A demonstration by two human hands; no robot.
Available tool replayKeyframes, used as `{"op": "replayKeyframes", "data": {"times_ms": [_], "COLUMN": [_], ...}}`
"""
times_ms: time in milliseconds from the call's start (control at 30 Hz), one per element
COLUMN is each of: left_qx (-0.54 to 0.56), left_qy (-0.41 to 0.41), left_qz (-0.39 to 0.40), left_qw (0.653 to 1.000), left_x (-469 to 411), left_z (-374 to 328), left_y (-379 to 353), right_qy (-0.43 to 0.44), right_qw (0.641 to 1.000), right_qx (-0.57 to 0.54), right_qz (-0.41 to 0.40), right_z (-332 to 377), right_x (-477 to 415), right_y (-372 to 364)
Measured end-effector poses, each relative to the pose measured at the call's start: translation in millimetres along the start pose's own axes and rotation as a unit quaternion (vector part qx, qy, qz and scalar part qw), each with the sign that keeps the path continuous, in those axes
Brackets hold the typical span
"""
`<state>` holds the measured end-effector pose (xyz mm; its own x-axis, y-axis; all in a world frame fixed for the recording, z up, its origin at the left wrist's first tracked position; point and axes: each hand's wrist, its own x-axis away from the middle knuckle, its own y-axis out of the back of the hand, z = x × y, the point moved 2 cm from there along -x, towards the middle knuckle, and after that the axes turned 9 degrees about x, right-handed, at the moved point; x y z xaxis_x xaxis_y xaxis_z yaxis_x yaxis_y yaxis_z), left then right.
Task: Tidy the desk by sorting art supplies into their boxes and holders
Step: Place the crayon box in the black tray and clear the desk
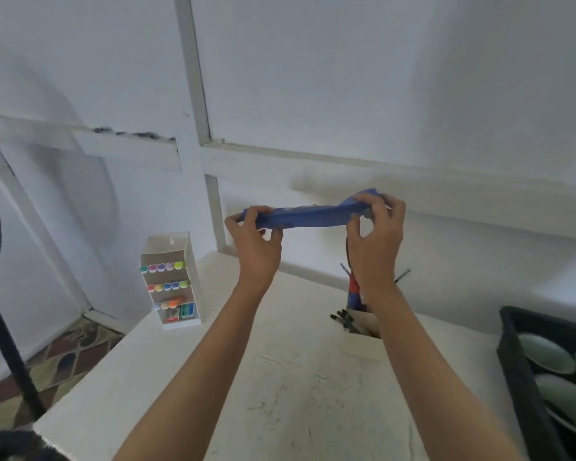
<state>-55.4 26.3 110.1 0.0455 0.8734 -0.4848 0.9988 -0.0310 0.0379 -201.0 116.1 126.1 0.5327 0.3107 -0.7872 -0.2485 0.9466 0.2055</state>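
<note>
Both of my hands hold a long, flat blue pouch [305,215] level in the air above the white desk [280,377]. My left hand [255,239] grips its left end. My right hand [376,234] pinches its right end with fingers and thumb. Under my right wrist stands a pale holder [363,331] with dark pens and brushes sticking out, partly hidden by my forearm. On the desk's left corner is a white tiered marker stand [172,281] holding rows of coloured markers.
A black tray [516,361] with pale green dishes sits at the desk's right edge. A black fan on a pole [0,327] stands on the patterned floor to the left. The white wall rises right behind the desk.
</note>
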Motion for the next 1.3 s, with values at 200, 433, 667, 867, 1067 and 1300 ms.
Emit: {"op": "replayKeyframes", "data": {"times_ms": [200, 433, 667, 867, 1067, 1300], "left_qx": [0.009, 0.013, -0.015, -0.11, -0.179, -0.184], "left_qy": [-0.064, -0.084, -0.072, -0.023, 0.029, 0.025], "left_qz": [0.052, 0.199, 0.313, 0.387, 0.447, 0.516], "left_qw": [0.997, 0.976, 0.947, 0.915, 0.876, 0.837], "left_x": [43, 132, 222, 280, 301, 311], "left_z": [-52, -88, -88, -73, -56, -47], "left_y": [-62, -166, -238, -275, -285, -285], "right_qy": [-0.014, -0.109, -0.213, -0.284, -0.31, -0.346], "right_qw": [0.997, 0.975, 0.929, 0.893, 0.863, 0.802], "right_qx": [0.06, 0.19, 0.281, 0.287, 0.285, 0.325], "right_qz": [0.035, 0.043, 0.117, 0.198, 0.279, 0.363], "right_z": [-27, -93, -160, -210, -239, -262], "right_x": [-35, -39, 11, 58, 81, 100], "right_y": [118, 279, 395, 445, 458, 455]}}
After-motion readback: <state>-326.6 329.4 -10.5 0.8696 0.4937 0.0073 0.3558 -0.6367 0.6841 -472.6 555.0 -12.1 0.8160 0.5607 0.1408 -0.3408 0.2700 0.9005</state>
